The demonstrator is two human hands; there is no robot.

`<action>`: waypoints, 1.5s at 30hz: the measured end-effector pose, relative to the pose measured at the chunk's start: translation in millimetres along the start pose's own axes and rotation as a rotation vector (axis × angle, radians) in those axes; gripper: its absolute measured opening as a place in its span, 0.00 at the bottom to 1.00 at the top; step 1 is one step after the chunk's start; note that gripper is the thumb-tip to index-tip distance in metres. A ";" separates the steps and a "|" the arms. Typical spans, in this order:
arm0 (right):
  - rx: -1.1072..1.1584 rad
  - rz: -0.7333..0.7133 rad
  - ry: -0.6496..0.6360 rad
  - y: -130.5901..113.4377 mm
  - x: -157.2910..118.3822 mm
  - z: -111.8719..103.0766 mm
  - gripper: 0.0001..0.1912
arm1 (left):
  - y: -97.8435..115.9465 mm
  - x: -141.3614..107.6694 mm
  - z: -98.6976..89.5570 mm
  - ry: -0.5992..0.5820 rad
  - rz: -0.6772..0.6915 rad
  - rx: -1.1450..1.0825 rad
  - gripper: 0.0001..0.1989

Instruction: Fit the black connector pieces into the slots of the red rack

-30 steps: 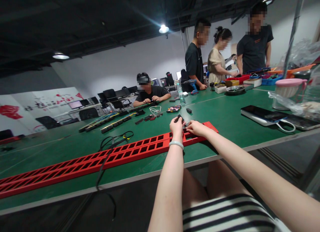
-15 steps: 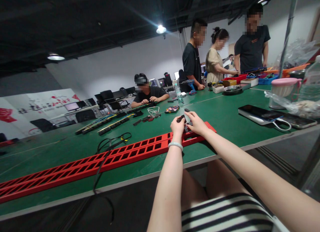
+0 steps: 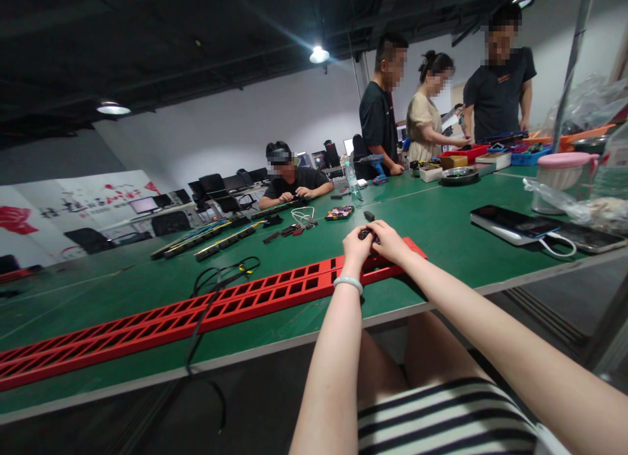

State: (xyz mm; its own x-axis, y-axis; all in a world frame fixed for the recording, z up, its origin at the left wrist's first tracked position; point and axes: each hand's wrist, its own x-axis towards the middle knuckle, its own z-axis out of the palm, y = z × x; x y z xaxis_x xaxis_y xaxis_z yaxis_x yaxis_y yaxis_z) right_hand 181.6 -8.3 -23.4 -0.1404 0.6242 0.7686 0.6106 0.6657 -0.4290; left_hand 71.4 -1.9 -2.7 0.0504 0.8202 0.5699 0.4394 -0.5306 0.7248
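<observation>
My left hand (image 3: 356, 247) is closed in a pinch on a small black part (image 3: 364, 234), its fingers partly hidden. Pressed up beside it, my right hand (image 3: 389, 242) has its fingers curled round the same part, most of which the fingers cover. Both hands are over the right end of a long red slotted rack (image 3: 314, 280) that lies along the table's front edge. Just beyond the fingertips is another small dark piece (image 3: 369, 216); I cannot tell whether it is touched.
A black strap (image 3: 200, 321) crosses the rack and hangs off the green table (image 3: 275, 337). Black strips with wires (image 3: 228, 240) and a white cable (image 3: 303, 214) lie farther back. Phones (image 3: 515, 223) and a pink-lidded cup (image 3: 564, 180) are at right. Several people work across the table.
My hands have drawn closer together, and the right fingers have curled in around the black part. The view has shifted slightly.
</observation>
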 end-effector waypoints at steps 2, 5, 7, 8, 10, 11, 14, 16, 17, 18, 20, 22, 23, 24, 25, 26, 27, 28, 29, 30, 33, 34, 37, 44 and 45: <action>-0.006 0.014 0.000 1.5 0.2 0.3 0.22 | -0.4 1.0 -0.2 0.010 -0.020 -0.016 0.08; -0.029 0.080 -0.012 4.0 0.7 1.2 0.22 | 2.5 0.8 -1.0 0.027 -0.048 -0.052 0.07; -0.045 0.117 -0.026 5.6 1.2 1.9 0.21 | 6.2 -0.6 -1.5 0.033 -0.071 -0.075 0.06; -0.053 0.128 -0.032 6.3 1.5 2.2 0.21 | 8.3 -1.5 -1.7 0.035 -0.085 -0.087 0.06; -0.070 0.150 -0.034 7.4 2.3 2.5 0.20 | 11.8 -3.0 -1.9 0.032 -0.105 -0.102 0.05; -0.080 0.163 -0.032 7.7 2.7 2.6 0.20 | 13.0 -3.5 -2.0 0.029 -0.111 -0.103 0.05; -0.105 0.201 -0.040 8.2 3.8 2.1 0.20 | 14.1 -4.0 -2.0 0.022 -0.098 -0.076 0.04; -0.112 0.213 -0.050 8.4 4.2 1.6 0.20 | 13.2 -3.7 -2.0 0.026 -0.070 -0.042 0.04; -0.111 0.215 -0.052 8.4 4.3 1.5 0.19 | 12.5 -3.5 -2.0 0.027 -0.052 -0.023 0.04; -0.107 0.213 -0.053 8.5 4.2 1.3 0.19 | 11.8 -3.2 -2.0 0.030 -0.034 -0.004 0.04; -0.092 0.198 -0.051 8.6 3.8 1.2 0.18 | 10.3 -2.8 -2.1 0.034 -0.012 0.025 0.05; -0.079 0.180 -0.049 8.6 3.3 1.4 0.18 | 8.4 -2.3 -2.0 0.037 -0.004 0.051 0.05; -0.075 0.174 -0.048 8.5 3.1 1.6 0.18 | 7.3 -1.9 -1.9 0.038 -0.003 0.062 0.05; -0.073 0.171 -0.049 8.4 2.8 1.7 0.19 | 6.0 -1.4 -1.8 0.039 -0.003 0.072 0.05; -0.072 0.173 -0.052 8.2 2.5 1.9 0.19 | 4.6 -0.9 -1.7 0.039 -0.004 0.084 0.05; -0.071 0.176 -0.058 7.9 2.3 2.1 0.19 | 3.2 -0.3 -1.7 0.042 -0.006 0.096 0.05; -0.070 0.179 -0.067 7.5 2.0 2.2 0.19 | 1.7 0.3 -1.6 0.049 -0.012 0.105 0.05; -0.070 0.179 -0.077 7.0 1.6 2.4 0.19 | 0.3 1.0 -1.7 0.059 -0.020 0.112 0.05; -0.071 0.176 -0.088 6.4 1.2 2.5 0.18 | -0.9 1.7 -1.7 0.072 -0.032 0.115 0.05; -0.074 0.171 -0.099 5.8 0.9 2.6 0.18 | -2.1 2.3 -1.8 0.086 -0.046 0.114 0.05; -0.091 0.156 -0.123 4.1 0.0 2.7 0.17 | -4.6 3.6 -1.8 0.110 -0.084 0.109 0.04; -0.097 0.155 -0.127 3.7 -0.2 2.6 0.17 | -5.2 3.9 -1.7 0.113 -0.088 0.113 0.04; -0.115 0.154 -0.155 2.2 -0.3 1.7 0.16 | -6.7 4.0 -1.5 0.107 -0.086 0.146 0.04; -0.115 0.137 -0.201 1.2 -0.8 1.2 0.16 | -7.8 4.2 -2.8 0.114 -0.071 0.269 0.05; -0.116 0.138 -0.204 2.0 -0.9 1.9 0.17 | -7.5 4.4 -3.1 0.106 -0.078 0.296 0.06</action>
State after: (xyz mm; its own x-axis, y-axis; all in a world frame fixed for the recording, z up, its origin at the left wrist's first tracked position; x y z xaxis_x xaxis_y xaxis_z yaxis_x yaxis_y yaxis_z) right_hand 181.4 -6.8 -25.8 -0.1968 0.7832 0.5898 0.7186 0.5245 -0.4567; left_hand 65.5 5.0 -4.5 -0.0808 0.8207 0.5655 0.6808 -0.3689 0.6327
